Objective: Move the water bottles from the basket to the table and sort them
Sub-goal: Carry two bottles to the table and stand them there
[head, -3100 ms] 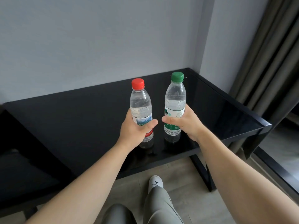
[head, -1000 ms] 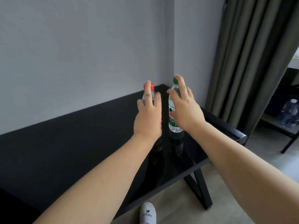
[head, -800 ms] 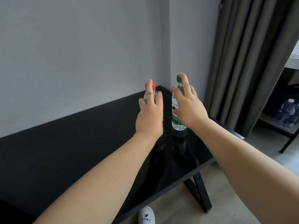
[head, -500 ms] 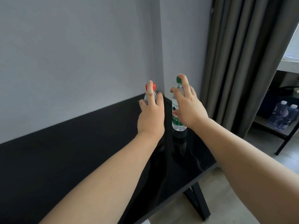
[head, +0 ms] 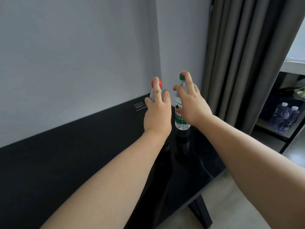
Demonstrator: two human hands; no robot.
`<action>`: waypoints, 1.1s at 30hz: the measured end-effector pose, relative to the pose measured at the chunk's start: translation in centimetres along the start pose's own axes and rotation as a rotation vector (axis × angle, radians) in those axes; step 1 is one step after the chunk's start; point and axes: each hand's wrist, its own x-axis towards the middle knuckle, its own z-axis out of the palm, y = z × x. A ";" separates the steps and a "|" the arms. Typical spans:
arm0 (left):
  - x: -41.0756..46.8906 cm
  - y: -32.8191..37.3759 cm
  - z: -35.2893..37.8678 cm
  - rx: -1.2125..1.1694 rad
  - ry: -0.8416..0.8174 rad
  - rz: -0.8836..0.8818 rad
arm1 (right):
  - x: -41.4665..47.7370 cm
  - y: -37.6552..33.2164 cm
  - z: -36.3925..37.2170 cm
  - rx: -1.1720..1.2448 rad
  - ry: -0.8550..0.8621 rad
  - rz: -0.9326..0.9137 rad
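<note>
Two clear water bottles stand upright side by side on the black glossy table (head: 79, 151), near its far right corner. The red-capped bottle (head: 152, 96) is on the left and the green-capped bottle (head: 179, 118), with a green label, is on the right. My left hand (head: 157, 116) hovers in front of the red-capped one, fingers spread and pointing up, covering most of it. In front of the green-capped bottle, my right hand (head: 193, 108) is also spread, a fingertip at the cap. Neither hand grips a bottle.
A grey wall runs behind the table, with a small printed plate (head: 138, 105) at its foot. Grey curtains (head: 239, 63) hang to the right. Beyond them, two white-capped bottles (head: 283, 119) stand on a low dark shelf. The table's right edge drops to the floor.
Three seconds ago each hand gripped a bottle standing on the table; both have let go. Over the last second the hands stay spread while the view swings right.
</note>
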 end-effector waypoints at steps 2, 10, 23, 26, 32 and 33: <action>0.3 0.1 0.4 0.007 0.003 0.001 | 0.2 0.4 0.1 -0.004 0.000 0.000; 1.3 0.6 1.4 -0.001 0.009 0.009 | 0.6 0.9 0.5 -0.010 0.000 -0.006; 1.7 0.7 0.5 -0.005 -0.063 0.050 | 0.5 0.6 -0.1 -0.053 -0.026 0.012; 2.0 0.4 0.0 -0.020 -0.094 0.059 | 0.5 0.7 -0.5 -0.091 -0.046 0.009; 1.2 -0.5 -2.8 0.000 -0.145 0.097 | -0.3 0.3 -2.7 -0.092 -0.173 0.046; 0.8 -0.8 -3.3 0.008 -0.137 0.101 | -0.7 -0.1 -3.2 -0.105 -0.184 0.063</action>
